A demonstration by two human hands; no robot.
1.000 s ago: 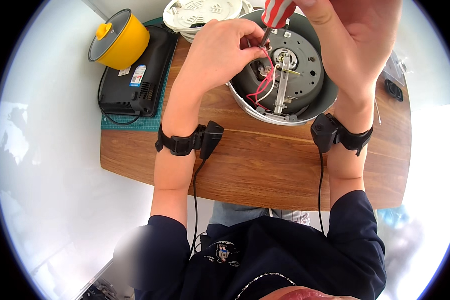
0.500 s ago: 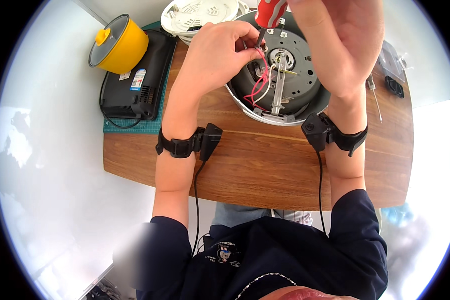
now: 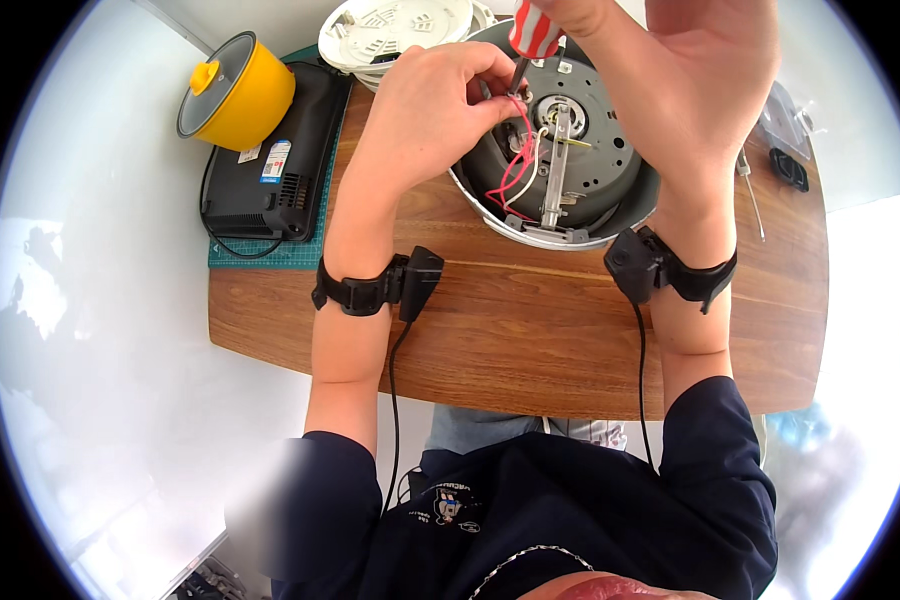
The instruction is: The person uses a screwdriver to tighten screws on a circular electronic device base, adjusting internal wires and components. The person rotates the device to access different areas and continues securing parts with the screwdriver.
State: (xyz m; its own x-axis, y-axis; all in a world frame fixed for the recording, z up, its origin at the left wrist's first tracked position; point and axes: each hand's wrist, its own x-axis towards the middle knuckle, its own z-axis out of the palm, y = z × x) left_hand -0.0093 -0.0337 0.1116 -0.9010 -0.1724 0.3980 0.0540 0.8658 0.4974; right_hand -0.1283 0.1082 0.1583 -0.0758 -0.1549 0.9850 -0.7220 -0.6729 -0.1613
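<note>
My right hand [image 3: 695,90] grips the top of a screwdriver [image 3: 535,32] with a red and white handle; its fingertips run out of view at the upper edge. The dark shaft points down at a terminal near the rim inside an opened round appliance body [image 3: 595,150], which looks like a rice cooker's underside. My left hand [image 3: 435,115] is closed in a pinch beside the screwdriver tip, at the end of a red wire [image 3: 515,180]. The exact contact is partly hidden by the fingers. A metal bar [image 3: 558,175] crosses from the central round part to the near rim.
White round plastic covers [image 3: 395,35] lie behind my left hand. At left, a yellow pot [image 3: 255,95] with a lid rests on a black appliance [image 3: 270,195] over a green cutting mat [image 3: 260,258]. Another thin screwdriver [image 3: 753,200] and a clear plastic box [image 3: 785,115] lie at right.
The screwdriver handle has turned, showing more white stripes, and its top has tipped slightly to the left. My right hand has rolled and opened out a little; my left hand stays in place.
</note>
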